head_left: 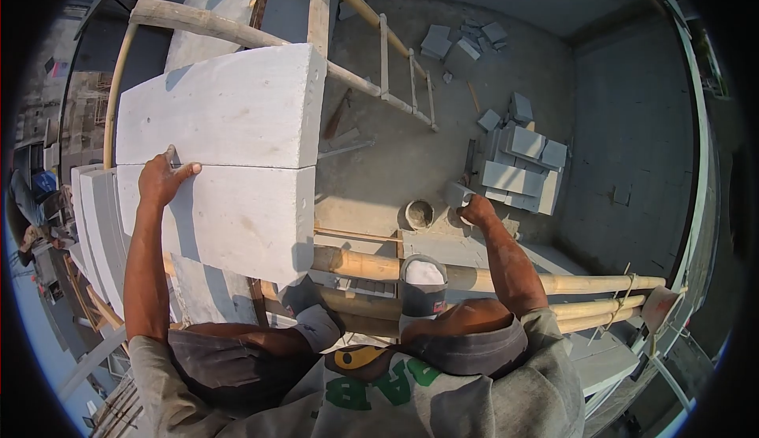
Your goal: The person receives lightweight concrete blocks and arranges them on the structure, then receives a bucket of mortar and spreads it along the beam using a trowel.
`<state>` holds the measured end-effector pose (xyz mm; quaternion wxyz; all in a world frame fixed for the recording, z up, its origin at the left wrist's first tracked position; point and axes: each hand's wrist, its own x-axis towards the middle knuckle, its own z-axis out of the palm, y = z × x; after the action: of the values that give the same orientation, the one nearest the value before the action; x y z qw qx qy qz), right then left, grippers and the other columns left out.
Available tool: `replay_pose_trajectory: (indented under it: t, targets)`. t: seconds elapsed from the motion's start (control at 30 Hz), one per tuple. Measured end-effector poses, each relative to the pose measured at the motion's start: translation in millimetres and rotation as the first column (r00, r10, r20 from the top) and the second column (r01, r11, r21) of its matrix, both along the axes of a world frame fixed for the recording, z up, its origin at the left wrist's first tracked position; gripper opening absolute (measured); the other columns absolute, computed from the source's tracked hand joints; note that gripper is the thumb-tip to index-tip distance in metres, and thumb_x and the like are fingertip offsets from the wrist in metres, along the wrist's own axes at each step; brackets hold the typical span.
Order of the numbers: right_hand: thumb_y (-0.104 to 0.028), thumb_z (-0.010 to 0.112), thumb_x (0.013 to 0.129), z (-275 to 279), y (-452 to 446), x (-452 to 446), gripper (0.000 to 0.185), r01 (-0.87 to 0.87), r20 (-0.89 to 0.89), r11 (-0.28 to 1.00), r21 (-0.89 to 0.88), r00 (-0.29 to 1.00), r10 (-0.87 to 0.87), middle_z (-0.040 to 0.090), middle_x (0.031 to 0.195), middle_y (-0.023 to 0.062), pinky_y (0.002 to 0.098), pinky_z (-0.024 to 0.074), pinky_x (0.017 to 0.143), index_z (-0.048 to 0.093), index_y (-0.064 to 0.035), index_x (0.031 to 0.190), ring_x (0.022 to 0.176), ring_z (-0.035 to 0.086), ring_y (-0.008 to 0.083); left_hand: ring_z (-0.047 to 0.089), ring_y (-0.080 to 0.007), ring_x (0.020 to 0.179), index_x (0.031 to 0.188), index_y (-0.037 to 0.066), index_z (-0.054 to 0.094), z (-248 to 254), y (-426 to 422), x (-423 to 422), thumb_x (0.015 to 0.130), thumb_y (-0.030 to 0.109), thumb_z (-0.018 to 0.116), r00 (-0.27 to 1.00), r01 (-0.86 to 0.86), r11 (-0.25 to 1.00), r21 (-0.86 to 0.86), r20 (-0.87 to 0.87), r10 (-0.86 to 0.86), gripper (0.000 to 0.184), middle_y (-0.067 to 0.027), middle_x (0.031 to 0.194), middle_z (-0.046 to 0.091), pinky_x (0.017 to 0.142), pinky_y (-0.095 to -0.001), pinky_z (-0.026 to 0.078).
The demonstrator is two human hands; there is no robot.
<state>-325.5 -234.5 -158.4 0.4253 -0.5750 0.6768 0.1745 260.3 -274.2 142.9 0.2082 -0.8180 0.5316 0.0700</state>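
Two large white blocks, the far one [221, 106] and the near one [229, 217], lie edge to edge with a thin dark seam between them. My left hand [164, 179] rests on top beside that seam, thumb and index finger spread; its other fingers are partly hidden. Out to the right, my right hand [477, 211] is closed around a tool with a grey metal blade that looks like a trowel [458, 194]. Left of this hand, a round bucket [419, 215] holds some grey material.
Bamboo poles [474, 279] run across beneath my feet, with a bamboo ladder [385, 58] beyond. Far below on the floor stands a stack of white blocks [518, 175], with broken pieces [436, 41] farther back. More blocks [99, 224] stand upright at left. Another person [35, 232] is at the far left.
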Motion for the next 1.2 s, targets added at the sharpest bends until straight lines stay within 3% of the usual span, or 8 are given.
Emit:
replay_pose_trajectory:
  t: [0.27, 0.33, 0.93, 1.2]
  targets:
    - [-0.036, 0.069, 0.067, -3, 0, 1, 0.058, -0.005, -0.023, 0.999, 0.038, 1.000, 0.006, 0.062, 0.107, 0.0271, 0.0400, 0.0485, 0.089, 0.061, 0.0043, 0.108, 0.103, 0.060, 0.0373, 0.066, -0.0341, 0.083, 0.124, -0.006, 0.053, -6, 3, 9, 0.066, 0.063, 0.069, 0.999, 0.044, 0.998, -0.032, 0.014, -0.044, 0.092, -0.0261, 0.089, 0.065, 0.073, -0.0399, 0.051]
    - [-0.036, 0.069, 0.067, 1, 2, 1, 0.058, -0.001, -0.019, 0.999, 0.032, 1.000, 0.002, 0.062, 0.106, 0.0277, 0.0400, 0.0485, 0.089, 0.061, 0.0050, 0.108, 0.103, 0.060, 0.0376, 0.066, -0.0275, 0.078, 0.125, -0.003, 0.054, -8, 3, 9, 0.062, 0.067, 0.068, 0.998, 0.033, 0.999, -0.012, 0.048, -0.033, 0.095, -0.0203, 0.087, 0.066, 0.067, -0.0360, 0.052]
    - [-0.036, 0.066, 0.068, 0, 1, 3, 0.062, -0.040, -0.020, 0.998, 0.053, 0.999, 0.041, 0.060, 0.110, 0.0279, 0.0396, 0.0479, 0.091, 0.057, 0.0052, 0.113, 0.104, 0.059, 0.0372, 0.066, -0.0283, 0.074, 0.122, -0.005, 0.055, -15, 7, 21, 0.061, 0.067, 0.068, 0.992, 0.123, 0.989, -0.087, 0.045, -0.119, 0.095, -0.0204, 0.083, 0.065, 0.067, -0.0368, 0.052]
    - [-0.037, 0.066, 0.069, 0, 2, 4, 0.062, -0.028, -0.030, 0.999, 0.040, 0.999, 0.029, 0.060, 0.110, 0.0279, 0.0397, 0.0479, 0.091, 0.057, 0.0050, 0.113, 0.104, 0.059, 0.0374, 0.066, -0.0280, 0.073, 0.122, -0.005, 0.055, -13, 5, 18, 0.061, 0.066, 0.068, 0.996, 0.078, 0.996, -0.049, 0.049, -0.075, 0.095, -0.0203, 0.080, 0.065, 0.065, -0.0369, 0.052]
